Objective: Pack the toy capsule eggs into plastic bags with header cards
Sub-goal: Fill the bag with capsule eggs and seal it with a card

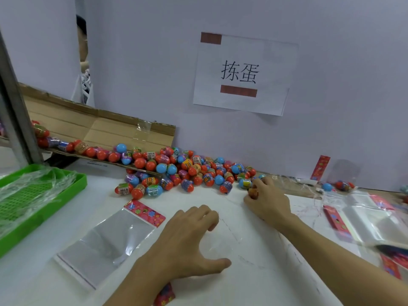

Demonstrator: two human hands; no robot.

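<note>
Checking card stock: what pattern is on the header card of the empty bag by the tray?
Pink-red with coloured flowers, on the header card; head view.

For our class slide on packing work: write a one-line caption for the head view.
Right hand picks a capsule egg from the pile while left hand rests on a clear bag.

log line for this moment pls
right hand grips egg at pile edge | left hand open, flat on clear bag | bag unfilled
</note>
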